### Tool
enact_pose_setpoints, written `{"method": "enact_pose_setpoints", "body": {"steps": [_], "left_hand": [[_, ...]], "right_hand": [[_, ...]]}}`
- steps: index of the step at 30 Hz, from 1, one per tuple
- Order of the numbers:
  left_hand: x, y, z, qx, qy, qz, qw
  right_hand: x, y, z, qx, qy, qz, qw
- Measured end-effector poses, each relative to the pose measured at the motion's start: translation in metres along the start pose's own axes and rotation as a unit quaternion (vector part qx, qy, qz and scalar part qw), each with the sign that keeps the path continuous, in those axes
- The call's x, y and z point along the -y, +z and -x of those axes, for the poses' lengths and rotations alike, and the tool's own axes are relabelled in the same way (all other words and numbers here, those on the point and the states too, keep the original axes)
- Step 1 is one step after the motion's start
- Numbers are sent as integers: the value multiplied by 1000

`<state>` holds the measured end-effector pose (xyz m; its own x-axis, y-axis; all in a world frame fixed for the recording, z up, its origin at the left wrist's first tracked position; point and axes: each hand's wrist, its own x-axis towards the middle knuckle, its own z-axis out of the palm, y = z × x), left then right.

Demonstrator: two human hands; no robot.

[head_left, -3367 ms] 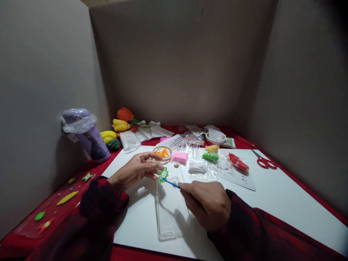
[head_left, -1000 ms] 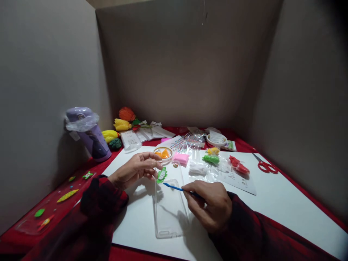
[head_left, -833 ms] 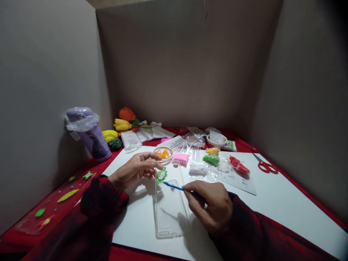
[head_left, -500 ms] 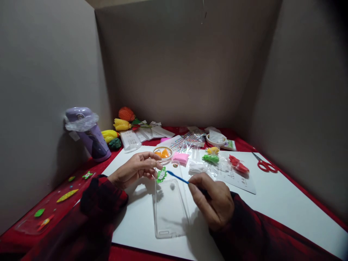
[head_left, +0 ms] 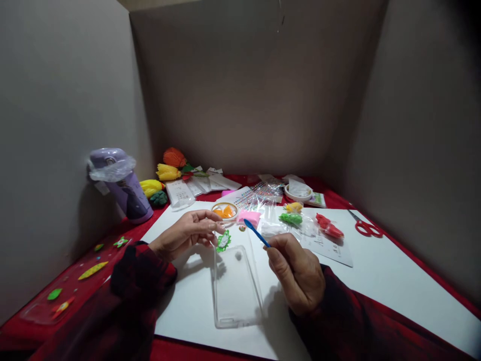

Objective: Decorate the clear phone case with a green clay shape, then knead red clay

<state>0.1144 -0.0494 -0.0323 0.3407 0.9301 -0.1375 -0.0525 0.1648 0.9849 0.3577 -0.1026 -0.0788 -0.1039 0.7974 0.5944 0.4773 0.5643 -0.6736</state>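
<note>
A clear phone case (head_left: 236, 286) lies flat on a white sheet (head_left: 376, 271). A green flower-shaped clay piece (head_left: 223, 241) sits on the case's upper left corner. My left hand (head_left: 188, 233) rests beside it, its fingertips pinched on the top edge of the case right by the flower. My right hand (head_left: 298, 273) is closed round a thin blue tool (head_left: 256, 232), lifted off the case with its tip pointing up and away toward the pink clay block (head_left: 249, 216).
Bags of white (head_left: 272, 229), green (head_left: 291, 218), yellow and red clay (head_left: 329, 225) lie behind the case, with a small dish of orange clay (head_left: 224, 210). Red scissors (head_left: 366, 228) lie at the right. A purple bottle (head_left: 122, 188) stands at the left.
My right hand has raised the blue tool off the green flower piece and swung its tip up and to the right. My left hand has stayed by the case's top corner.
</note>
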Motion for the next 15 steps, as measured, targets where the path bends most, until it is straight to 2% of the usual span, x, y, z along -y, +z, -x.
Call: {"method": "enact_pose_setpoints", "body": {"steps": [10,15], "left_hand": [[1,-2,0,-10,-4,-14,1000],[7,-2,-3,-46,-46,-44,997]], "right_hand": [[0,0,1,4,13,1,1000],[1,0,0,4,6,5,1000]]}}
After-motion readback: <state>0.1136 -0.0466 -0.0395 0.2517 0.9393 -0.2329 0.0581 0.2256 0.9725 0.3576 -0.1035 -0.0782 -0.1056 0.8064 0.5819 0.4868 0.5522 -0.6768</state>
